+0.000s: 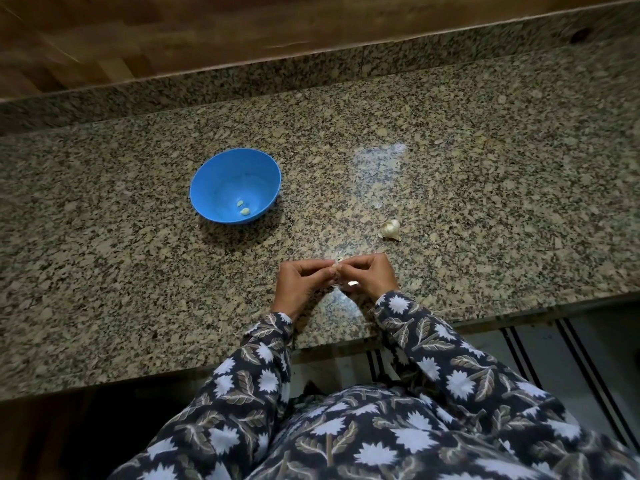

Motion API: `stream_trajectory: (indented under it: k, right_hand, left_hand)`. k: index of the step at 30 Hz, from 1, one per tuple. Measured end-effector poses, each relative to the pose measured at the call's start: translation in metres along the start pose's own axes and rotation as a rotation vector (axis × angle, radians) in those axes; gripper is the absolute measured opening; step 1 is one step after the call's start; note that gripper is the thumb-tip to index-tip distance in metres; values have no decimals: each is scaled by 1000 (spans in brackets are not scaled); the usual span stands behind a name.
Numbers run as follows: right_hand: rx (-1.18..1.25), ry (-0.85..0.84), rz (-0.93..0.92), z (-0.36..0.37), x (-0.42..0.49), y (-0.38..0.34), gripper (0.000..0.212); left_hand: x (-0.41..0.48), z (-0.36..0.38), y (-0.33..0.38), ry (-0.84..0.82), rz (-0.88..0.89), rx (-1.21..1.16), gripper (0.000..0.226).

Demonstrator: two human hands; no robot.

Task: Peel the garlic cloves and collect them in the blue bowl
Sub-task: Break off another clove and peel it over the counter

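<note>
Right at the middle, the left grip (299, 284) and the right grip (372, 275), both bare hands, meet fingertip to fingertip just above the bench (485, 209). Each has its fingers curled in, and together they pinch one small garlic clove (337, 269) between them. The clove is mostly hidden by the fingers, so how much skin it has left I cannot tell. A pale papery scrap (351, 285) shows just beneath the right fingers.

Behind the grips run the floral sleeves (433, 344), dark with white blossoms, crossing the bench's near edge.

Out to the right and a little farther back, a partial garlic bulb (390, 229) lies on the speckled granite, near the hands but apart from them.

Off to the left, well apart, the blue bowl (207, 174) stands upright on the bench. Two peeled cloves (242, 207) lie at its bottom, just beside each other.

Beyond it all the granite steps up into a low upstand, with a wooden wall (173, 32) above that.
</note>
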State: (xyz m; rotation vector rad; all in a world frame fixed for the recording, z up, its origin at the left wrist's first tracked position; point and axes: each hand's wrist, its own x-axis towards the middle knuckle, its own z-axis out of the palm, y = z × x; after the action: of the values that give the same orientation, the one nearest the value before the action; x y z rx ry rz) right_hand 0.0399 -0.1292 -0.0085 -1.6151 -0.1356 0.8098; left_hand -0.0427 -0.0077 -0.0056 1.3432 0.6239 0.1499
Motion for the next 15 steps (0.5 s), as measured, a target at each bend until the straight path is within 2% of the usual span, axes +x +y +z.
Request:
stream_trajectory:
  k: [7, 15]
  right_hand:
    - [-27, 68, -27, 2, 4, 4, 3]
    - [137, 40, 43, 1, 3, -1, 12]
  left_hand:
    - [-1, 4, 3, 10, 2, -6, 20]
    - [-5, 7, 5, 28, -84, -204, 19]
